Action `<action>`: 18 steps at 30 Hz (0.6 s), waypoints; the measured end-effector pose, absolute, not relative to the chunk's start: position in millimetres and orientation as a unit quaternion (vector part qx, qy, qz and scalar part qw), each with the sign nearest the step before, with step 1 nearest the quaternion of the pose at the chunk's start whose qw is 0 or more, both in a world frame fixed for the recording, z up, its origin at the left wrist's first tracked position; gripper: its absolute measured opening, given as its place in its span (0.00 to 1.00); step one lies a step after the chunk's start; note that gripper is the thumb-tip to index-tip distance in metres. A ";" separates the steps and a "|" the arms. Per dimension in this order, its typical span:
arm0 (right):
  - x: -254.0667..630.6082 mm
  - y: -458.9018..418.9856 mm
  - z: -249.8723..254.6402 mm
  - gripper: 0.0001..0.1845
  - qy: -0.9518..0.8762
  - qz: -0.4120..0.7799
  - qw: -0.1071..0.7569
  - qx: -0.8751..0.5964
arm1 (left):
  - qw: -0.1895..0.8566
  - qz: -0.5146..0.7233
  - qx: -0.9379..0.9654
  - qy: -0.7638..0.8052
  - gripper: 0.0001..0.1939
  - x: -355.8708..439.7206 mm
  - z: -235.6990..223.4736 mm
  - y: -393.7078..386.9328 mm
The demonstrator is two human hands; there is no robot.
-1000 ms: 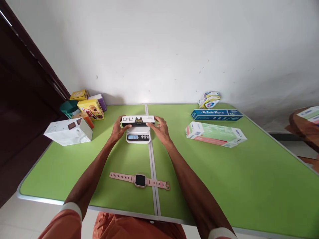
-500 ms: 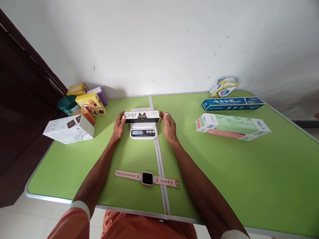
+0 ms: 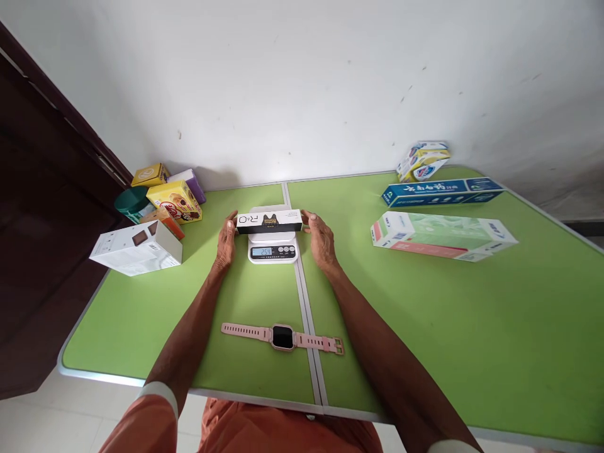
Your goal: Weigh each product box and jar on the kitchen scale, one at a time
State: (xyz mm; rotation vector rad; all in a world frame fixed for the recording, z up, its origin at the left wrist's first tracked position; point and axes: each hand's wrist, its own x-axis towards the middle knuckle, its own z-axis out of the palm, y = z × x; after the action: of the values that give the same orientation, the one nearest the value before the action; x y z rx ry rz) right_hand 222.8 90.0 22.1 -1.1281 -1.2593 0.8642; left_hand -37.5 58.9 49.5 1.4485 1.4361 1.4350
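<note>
Fingers point(image 3: 233, 214) bent by both ends of a long box point(image 3: 269, 221)

Left hand point(image 3: 226, 244) has its fingers loose and curved, just beside the left end of the box. The right hand point(image 3: 322, 243) does the same by the other end. They stand wide apart, with the box between them. I cannot tell if any of the fingers touch it.

The box is black and white, with big letters on top. It lies flat across a white scale point(image 3: 274, 238). The lit screen point(image 3: 262, 251) looks like it says 254, but a dot would be too small to see.

Closer to the front edge, a pink watch point(image 3: 282, 337) lies stretched out on the green worktop point(image 3: 425, 346), across a pale strip point(image 3: 315, 377).

To the left, 6 things sit close together: a white box point(image 3: 136, 248), an orange box point(image 3: 165, 218), a green tub point(image 3: 132, 200), a bright yellow box point(image 3: 177, 200), a purple box point(image 3: 193, 184) and a small yellow box point(image 3: 150, 174).

To the right are 3 more: a green and pink box point(image 3: 443, 233), a blue box point(image 3: 438, 194) behind it, and a yellow and white pack point(image 3: 427, 160) near the wall point(image 3: 283, 82).
</note>
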 end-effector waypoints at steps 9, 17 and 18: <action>221.1 89.6 22.5 0.49 -0.541 0.373 0.588 -0.471 | 0.322 0.568 0.543 0.528 0.51 -41.8 38.4 64.2; 222.2 89.5 21.9 0.49 -0.550 0.373 0.579 -0.473 | 0.327 0.572 0.535 0.529 0.51 -43.9 35.4 66.0; 222.0 89.4 21.9 0.49 -0.549 0.373 0.580 -0.473 | 0.327 0.572 0.535 0.530 0.51 -44.2 35.3 66.2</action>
State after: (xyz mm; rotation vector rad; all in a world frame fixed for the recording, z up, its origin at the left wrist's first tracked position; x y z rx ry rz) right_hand 222.0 89.4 21.9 -1.1046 -1.2843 0.8709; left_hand -44.2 66.2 35.3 1.4005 1.3881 1.4973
